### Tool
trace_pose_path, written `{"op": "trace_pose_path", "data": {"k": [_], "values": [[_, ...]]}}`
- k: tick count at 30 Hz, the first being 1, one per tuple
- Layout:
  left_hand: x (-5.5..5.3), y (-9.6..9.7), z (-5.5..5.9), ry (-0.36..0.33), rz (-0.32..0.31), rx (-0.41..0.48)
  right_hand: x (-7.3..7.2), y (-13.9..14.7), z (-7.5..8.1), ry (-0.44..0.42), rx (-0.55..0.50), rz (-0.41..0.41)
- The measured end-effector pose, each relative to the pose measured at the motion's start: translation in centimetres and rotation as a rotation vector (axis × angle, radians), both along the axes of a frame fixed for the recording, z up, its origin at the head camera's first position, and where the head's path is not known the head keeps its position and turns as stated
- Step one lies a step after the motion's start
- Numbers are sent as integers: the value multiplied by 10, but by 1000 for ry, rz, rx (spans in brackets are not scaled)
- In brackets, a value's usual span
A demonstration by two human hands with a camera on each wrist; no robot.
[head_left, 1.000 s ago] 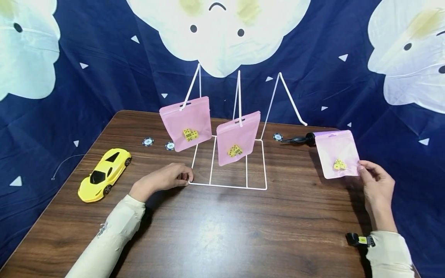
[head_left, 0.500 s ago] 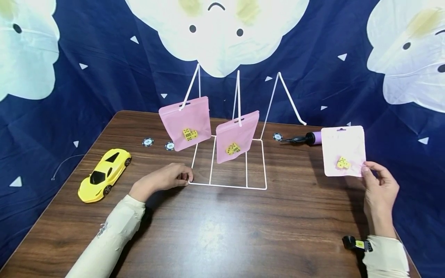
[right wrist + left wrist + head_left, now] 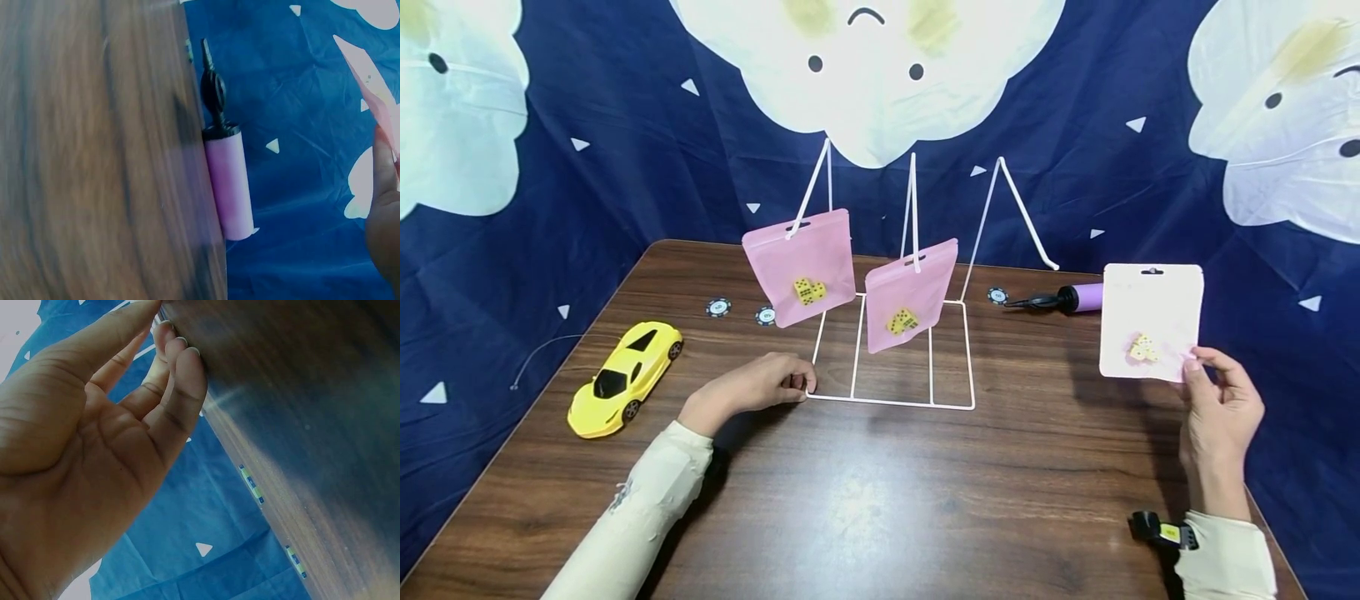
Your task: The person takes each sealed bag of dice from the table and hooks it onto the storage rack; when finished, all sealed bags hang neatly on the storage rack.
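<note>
At the front left corner of a white wire rack (image 3: 891, 403), my left hand (image 3: 752, 385) pinches the frame between thumb and fingers. Two pink zip bags, a left bag (image 3: 797, 254) and a middle bag (image 3: 917, 283), hang from the rack's hooks by their slots, with yellow dice in each. The right hook (image 3: 1028, 212) bears no bag. Off to the right, my right hand (image 3: 1221, 417) pinches the lower right edge of a third pink bag (image 3: 1150, 304), held upright above the table with yellow dice (image 3: 1142, 348) inside. That bag shows edge-on in the right wrist view.
A yellow toy car (image 3: 625, 379) sits at the left of the wooden table (image 3: 850, 500). Poker chips (image 3: 718, 307) lie behind the rack. A purple hand pump (image 3: 1084, 297) with a black nozzle lies at the back right, partly behind the held bag. Blue cloth hangs behind.
The bag in my right hand has moved right and slightly up, and has turned to face the camera more squarely. More of the pump shows. My left hand has stayed on the rack corner.
</note>
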State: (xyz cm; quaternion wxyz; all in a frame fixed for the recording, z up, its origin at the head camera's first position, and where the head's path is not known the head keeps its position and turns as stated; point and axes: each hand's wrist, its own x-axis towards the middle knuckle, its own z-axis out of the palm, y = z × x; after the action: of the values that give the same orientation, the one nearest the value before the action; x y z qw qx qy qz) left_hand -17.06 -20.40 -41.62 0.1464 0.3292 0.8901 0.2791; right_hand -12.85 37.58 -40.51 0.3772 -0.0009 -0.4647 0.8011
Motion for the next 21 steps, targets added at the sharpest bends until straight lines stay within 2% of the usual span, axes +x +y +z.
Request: {"op": "trace_pose_path", "data": {"k": [6,11,18,21], "values": [[0,-1,0,0,-1,7,4,-9,5,53,-87,46],[0,0,-3,0,-6,6,6,-17,9,104,-117,113],[-1,-1,-2,12,-9,6,6,-29,13,158,-88,109],[-1,-1,-3,13,-9,3,7,-33,15,191,-122,110]]}}
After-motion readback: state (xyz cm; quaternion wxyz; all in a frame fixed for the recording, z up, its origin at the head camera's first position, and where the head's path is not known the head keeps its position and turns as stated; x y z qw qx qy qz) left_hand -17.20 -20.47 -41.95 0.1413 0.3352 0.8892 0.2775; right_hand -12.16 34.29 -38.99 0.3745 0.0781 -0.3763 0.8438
